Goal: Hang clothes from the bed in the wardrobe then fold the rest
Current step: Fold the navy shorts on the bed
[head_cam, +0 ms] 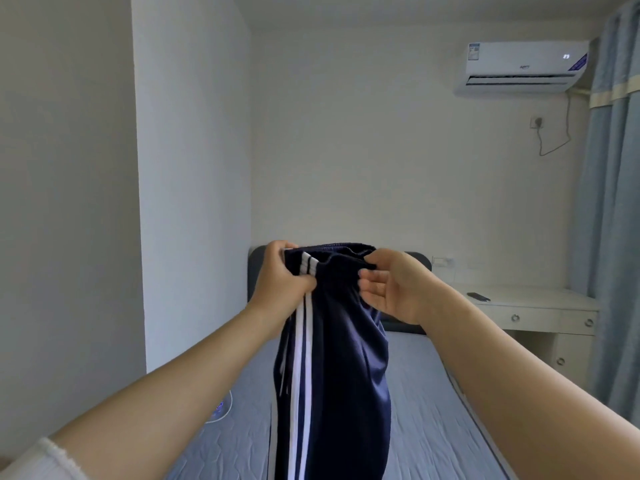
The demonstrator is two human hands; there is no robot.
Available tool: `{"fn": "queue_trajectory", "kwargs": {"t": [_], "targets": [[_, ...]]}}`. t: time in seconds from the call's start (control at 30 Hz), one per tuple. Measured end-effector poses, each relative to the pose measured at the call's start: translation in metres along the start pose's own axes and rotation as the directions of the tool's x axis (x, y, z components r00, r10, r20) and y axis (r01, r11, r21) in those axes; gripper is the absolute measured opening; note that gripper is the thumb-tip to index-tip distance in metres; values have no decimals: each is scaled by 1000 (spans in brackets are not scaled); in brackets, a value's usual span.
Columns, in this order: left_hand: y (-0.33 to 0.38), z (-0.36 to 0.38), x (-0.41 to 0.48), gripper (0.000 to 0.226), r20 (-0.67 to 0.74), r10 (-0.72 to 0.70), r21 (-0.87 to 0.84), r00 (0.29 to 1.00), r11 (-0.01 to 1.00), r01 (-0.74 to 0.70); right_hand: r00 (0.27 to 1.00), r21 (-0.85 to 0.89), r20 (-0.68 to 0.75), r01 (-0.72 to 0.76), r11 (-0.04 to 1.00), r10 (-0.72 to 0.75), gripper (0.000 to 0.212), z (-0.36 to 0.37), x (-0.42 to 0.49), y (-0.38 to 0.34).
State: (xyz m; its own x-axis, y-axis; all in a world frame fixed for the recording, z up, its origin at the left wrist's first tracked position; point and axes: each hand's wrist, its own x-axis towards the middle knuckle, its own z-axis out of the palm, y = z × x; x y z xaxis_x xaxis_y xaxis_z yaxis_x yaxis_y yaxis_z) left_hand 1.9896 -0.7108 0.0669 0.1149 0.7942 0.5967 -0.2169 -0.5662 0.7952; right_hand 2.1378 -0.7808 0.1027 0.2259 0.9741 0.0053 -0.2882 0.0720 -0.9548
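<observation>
Navy striped trousers hang above the bed, waistband pinched by left hand and right hand.

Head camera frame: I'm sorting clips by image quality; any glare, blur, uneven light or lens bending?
Head view: soft, even light, no hard shadows or glare; the navy blue white-striped track trousers gripped by the left hand and right hand look fairly sharp; wide-angle bending bows the pale blue curtain at the right edge and stretches both forearms.
</observation>
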Motion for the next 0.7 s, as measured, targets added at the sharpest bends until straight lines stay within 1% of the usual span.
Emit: {"fn": "queue_trajectory", "kwargs": {"t": [0.03,0.07,0.1,0.13,0.17,0.2,0.23,0.27,0.3,0.33,0.37,0.4,0.43,0.47,0.53,0.6,0.63,0.67,0.7], "targets": [[2,-2,2,49,-32,-28,-61,999,998,26,997,-71,-12,72,995,-73,11,-3,0,-2],[5,-4,5,46,-42,-51,-68,998,997,48,986,-147,-12,164,975,-168,12,-6,1,-4],[6,-8,9,40,-27,-72,-50,997,996,71,963,-244,7,264,933,-271,16,-8,1,-6],[8,-12,13,35,2,-95,-33,995,995,95,931,-354,53,355,865,-360,21,-9,1,-8],[10,-15,16,32,44,-118,-29,992,992,119,898,-430,130,433,793,-420,22,-10,-1,-10],[14,-18,18,32,92,-135,-39,987,989,139,868,-465,222,495,735,-444,20,-10,-3,-11],[16,-20,20,32,141,-145,-52,979,987,153,849,-477,302,528,703,-433,16,-10,-5,-12],[19,-21,21,33,180,-158,-63,971,983,172,846,-500,359,531,684,-395,14,-10,-6,-12],[21,-23,22,34,207,-173,-65,963,980,191,856,-560,386,513,650,-343,13,-10,-7,-13],[22,-25,23,35,229,-192,-66,954,975,213,874,-656,382,486,577,-300,13,-9,-8,-13],[22,-28,23,35,242,-212,-58,947,971,232,888,-748,356,457,482,-290,12,-9,-9,-13],[21,-30,23,37,256,-232,-47,938,967,252,893,-807,321,433,403,-316,15,-10,-8,-13],[22,-33,24,39,270,-245,-16,931,966,259,886,-830,288,421,367,-364,19,-10,-7,-13],[22,-34,24,40,285,-260,22,923,964,265,872,-831,255,419,365,-418,23,-11,-6,-12],[22,-34,24,39,268,-272,85,924,962,259,837,-803,192,434,409,-512,24,-9,-5,-10],[19,-29,20,30,184,-305,69,934,952,297,821,-729,138,463,504,-555,23,-7,-3,-8],[15,-26,16,20,158,-357,25,921,933,358,821,-679,118,477,558,-558,25,-5,-2,-7],[13,-21,10,13,168,-438,-47,883,891,451,828,-624,105,486,611,-551,28,-3,-1,-6],[11,-18,5,21,219,-497,-85,840,848,523,838,-572,97,489,659,-538,30,-1,-1,-6]]}}
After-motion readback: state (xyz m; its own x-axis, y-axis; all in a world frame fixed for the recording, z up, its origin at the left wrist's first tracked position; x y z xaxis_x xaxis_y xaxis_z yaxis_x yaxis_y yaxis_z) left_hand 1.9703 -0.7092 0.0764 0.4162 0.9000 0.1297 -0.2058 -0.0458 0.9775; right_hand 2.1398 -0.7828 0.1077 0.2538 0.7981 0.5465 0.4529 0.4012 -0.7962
